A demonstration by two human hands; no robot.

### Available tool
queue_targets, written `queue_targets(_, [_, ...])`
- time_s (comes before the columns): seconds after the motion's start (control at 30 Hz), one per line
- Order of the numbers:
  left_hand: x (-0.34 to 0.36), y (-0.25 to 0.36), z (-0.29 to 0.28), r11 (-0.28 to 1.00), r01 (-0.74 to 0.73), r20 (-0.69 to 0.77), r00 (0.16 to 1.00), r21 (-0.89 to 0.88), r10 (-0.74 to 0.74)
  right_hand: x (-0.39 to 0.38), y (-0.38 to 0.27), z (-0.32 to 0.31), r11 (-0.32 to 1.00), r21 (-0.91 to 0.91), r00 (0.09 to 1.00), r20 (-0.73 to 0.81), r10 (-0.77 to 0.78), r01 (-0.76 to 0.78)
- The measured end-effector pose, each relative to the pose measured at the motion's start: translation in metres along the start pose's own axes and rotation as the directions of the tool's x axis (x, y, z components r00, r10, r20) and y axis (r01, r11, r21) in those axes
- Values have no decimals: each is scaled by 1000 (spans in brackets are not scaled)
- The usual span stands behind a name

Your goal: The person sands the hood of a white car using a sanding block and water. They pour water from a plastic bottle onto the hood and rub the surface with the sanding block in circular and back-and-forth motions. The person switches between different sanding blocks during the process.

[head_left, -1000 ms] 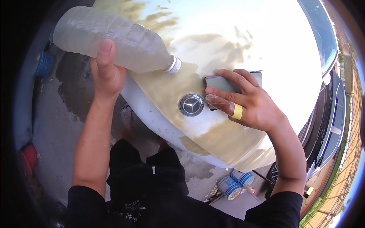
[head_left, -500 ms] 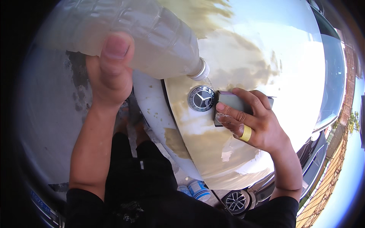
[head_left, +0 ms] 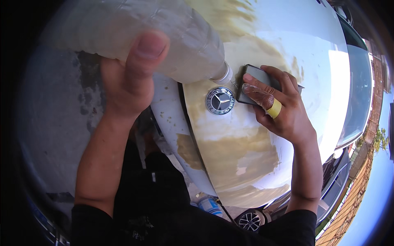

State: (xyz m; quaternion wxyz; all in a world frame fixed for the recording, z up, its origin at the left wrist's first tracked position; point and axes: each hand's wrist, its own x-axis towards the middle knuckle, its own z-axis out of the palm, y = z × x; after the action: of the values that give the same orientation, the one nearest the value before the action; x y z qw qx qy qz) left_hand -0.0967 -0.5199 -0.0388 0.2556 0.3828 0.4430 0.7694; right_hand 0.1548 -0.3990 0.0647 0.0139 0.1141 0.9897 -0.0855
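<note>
My left hand (head_left: 131,90) grips a large, tilted plastic bottle (head_left: 180,41) of cloudy liquid. Its white neck points down at the white car panel (head_left: 242,160), which has tan, patchy areas, and a thin trickle shows below the mouth. My right hand (head_left: 283,108) holds a flat grey block (head_left: 256,74) on the panel, just beside the round badge (head_left: 220,100), under that trickle. One finger of this hand is wrapped in clear film and yellow tape.
Blue-and-white cans (head_left: 210,205) stand low beside the car near a spoked wheel (head_left: 249,221). A dark vehicle (head_left: 332,184) is at the right, with an orange slatted structure (head_left: 349,205) beyond. Grey pavement (head_left: 57,135) lies at the left.
The bottle has moved rightward, its mouth now close to the block, and liquid trickles out. My right hand and block have shifted to the badge's upper right. The view has also shifted.
</note>
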Motion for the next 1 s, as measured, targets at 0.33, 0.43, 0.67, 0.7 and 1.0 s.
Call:
queue_targets(0.33, [-9,8,3,999,38,20,999,-25,-37,-13,-1,11,996,-26,991,-108,81,-85])
queue_targets(0.43, [-13,7,1,1000,-5,-38,999,2,5,-37,-35,25,998,-56,999,-27,33,-35])
queue_targets(0.67, [-12,10,5,999,-3,-30,1000,49,5,-33,-2,16,959,-69,948,-184,260,-276])
queue_targets(0.7, [-15,9,0,998,22,-18,1000,53,-21,-26,10,18,955,-75,937,-230,262,-286])
queue_targets(1.0, [-16,11,-5,996,19,21,1000,83,-21,-75,-69,54,846,-27,809,-311,499,-532])
